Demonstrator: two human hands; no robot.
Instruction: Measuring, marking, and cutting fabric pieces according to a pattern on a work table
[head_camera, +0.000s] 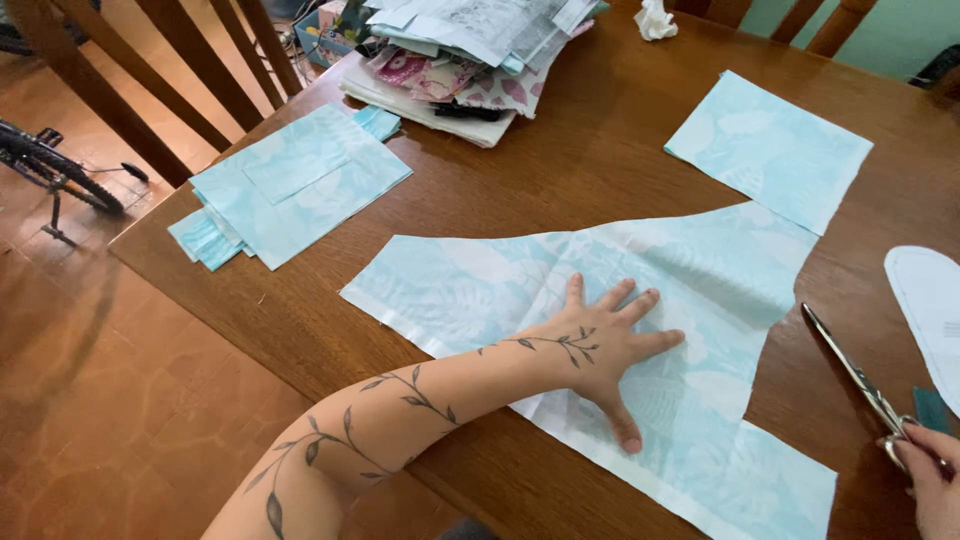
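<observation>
A large piece of pale blue leaf-printed fabric (600, 300) is spread flat near the front edge of the wooden table (560, 170), its right side cut into a stepped outline. It is pressed down by the left hand (600, 345), laid palm-down with fingers spread wide. At the right edge, a pair of silver scissors (855, 375) is held by the right hand (930, 475), fingers closed through the handles, the blades shut and resting on bare wood just beside the fabric. A white paper pattern piece (930, 300) lies beyond them. A smaller rectangle of the same fabric (770, 150) is seen further back, and a stack of cut pieces (290, 185) sits at the left corner. Behind, a heap of papers and pink-printed cloth (460, 60) is piled, with a crumpled white tissue (655, 20) nearby.
</observation>
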